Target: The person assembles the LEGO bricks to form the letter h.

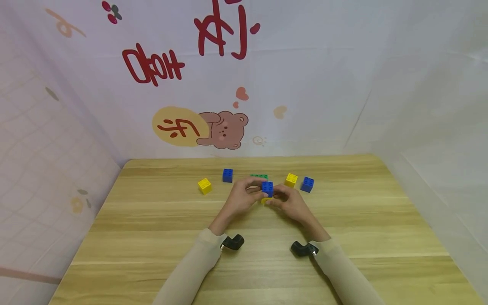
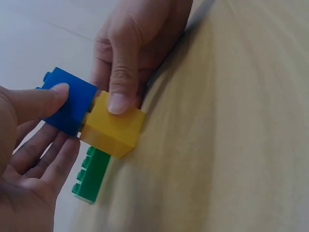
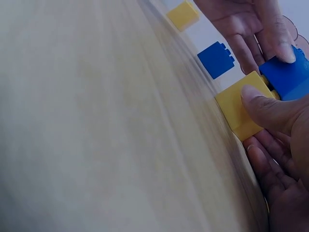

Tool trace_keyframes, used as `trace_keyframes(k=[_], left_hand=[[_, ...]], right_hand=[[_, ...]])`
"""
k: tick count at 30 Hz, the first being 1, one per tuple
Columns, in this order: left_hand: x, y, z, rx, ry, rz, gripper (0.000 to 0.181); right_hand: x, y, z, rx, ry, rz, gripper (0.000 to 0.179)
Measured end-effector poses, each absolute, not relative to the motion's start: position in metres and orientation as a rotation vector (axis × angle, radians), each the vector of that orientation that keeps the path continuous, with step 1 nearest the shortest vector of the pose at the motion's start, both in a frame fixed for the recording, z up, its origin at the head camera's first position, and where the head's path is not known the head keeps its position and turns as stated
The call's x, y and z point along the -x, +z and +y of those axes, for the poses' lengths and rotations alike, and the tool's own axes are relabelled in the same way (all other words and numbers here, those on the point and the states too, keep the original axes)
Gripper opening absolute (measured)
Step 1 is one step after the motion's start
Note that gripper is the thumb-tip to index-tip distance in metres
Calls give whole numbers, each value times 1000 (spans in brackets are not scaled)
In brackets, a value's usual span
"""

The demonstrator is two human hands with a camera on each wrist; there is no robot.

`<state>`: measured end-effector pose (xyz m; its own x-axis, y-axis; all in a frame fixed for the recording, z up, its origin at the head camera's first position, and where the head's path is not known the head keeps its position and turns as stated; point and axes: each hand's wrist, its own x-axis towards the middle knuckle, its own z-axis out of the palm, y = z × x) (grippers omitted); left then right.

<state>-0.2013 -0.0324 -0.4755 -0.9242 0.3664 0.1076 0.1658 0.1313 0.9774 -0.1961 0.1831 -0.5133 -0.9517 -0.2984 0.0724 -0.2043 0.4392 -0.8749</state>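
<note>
In the head view, my left hand (image 1: 240,198) and right hand (image 1: 292,205) meet over the middle of the table. Between thumb and fingers, the left one pinches a blue toy brick (image 2: 72,104). Just below it is a yellow toy brick (image 2: 112,126), which my right hand grips with the thumb across one side. The blue brick sits over the yellow brick's studs, and a narrow gap with studs showing separates them in both wrist views. A green studded brick (image 2: 94,174) lies beyond the hands, partly hidden by them in the head view.
On the wooden table (image 1: 152,237), a yellow brick (image 1: 204,186) and a blue brick (image 1: 228,175) stand to the left. Another yellow brick (image 1: 291,180) and blue brick (image 1: 307,184) are on the right. A printed cloth wall (image 1: 312,106) rises behind the table.
</note>
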Motion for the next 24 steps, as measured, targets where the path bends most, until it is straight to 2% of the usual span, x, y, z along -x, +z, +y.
trace_keyframes(k=[15,24], left_hand=[[203,-489,-27,-561,1908,2327,35],[201,-493,-24,-581,1960,2341,40]], right_hand=[[197,-515,184,459,-1550,2617,32],[196,-513,183,465,-1577,2611,33]])
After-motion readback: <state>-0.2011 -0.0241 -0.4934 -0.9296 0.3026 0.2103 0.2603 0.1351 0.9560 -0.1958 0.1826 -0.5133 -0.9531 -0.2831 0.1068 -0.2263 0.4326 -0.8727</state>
